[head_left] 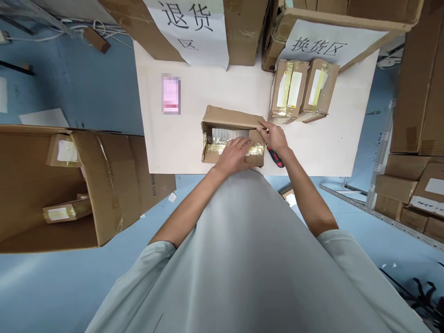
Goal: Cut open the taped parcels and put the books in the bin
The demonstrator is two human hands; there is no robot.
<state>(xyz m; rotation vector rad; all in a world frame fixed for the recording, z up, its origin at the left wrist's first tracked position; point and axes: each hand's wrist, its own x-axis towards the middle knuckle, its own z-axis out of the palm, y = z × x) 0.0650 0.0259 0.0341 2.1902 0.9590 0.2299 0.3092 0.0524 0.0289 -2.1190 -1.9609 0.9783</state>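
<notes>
A small open cardboard box [236, 114] stands at the front edge of the white table, its long back flap raised and clear tape along its sides. Inside lies something wrapped in clear, shiny plastic [222, 134]. My left hand [233, 155] rests over the front of the box, fingers stretched across the opening and thumb apart. At the right end, my right hand [275, 136] pinches the corner of the cardboard, thumb and forefinger closed on it. Just below that hand lies a red and black tool handle [276, 158]; its front end is hidden.
Two taped boxes [290, 90] stand at the back right, against a large labelled carton [347, 27]. Another labelled carton [243, 32] is behind the table. A blurred phone-like object [171, 95] lies left. A large open carton [111, 185] stands on the left; shelved boxes [395, 185] are right.
</notes>
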